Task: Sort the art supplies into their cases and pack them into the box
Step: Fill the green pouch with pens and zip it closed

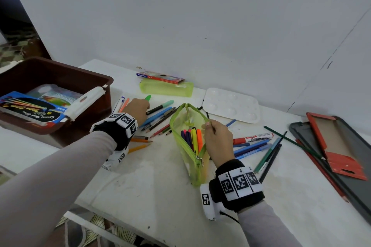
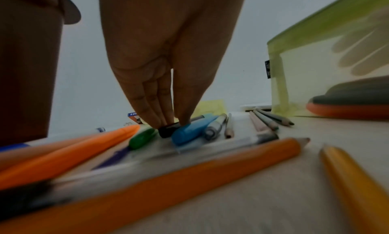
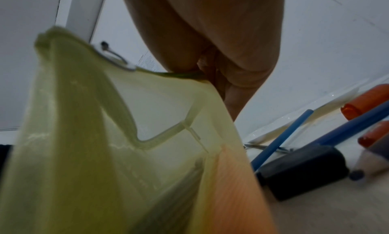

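Note:
A clear green zip pouch (image 1: 187,126) stands open mid-table with several coloured markers (image 1: 193,138) inside. My right hand (image 1: 208,124) pinches its near rim between thumb and fingers; the right wrist view shows the pinch (image 3: 207,71) on the pouch (image 3: 126,137). My left hand (image 1: 147,109) reaches into a loose pile of pens and pencils left of the pouch. Its fingertips (image 2: 173,123) pinch the black end of a mint-capped marker (image 2: 168,131), which lies on the table (image 1: 160,107). A green-capped marker (image 1: 148,97) and a blue pen (image 2: 189,132) lie beside it.
A brown box (image 1: 100,78) with packs inside stands at the left. A second green case (image 1: 166,88) and a pencil carton (image 1: 160,77) lie at the back, a white palette (image 1: 230,104) to the right. Pens, pencils (image 1: 257,146) and an open tin (image 1: 345,146) lie at the right.

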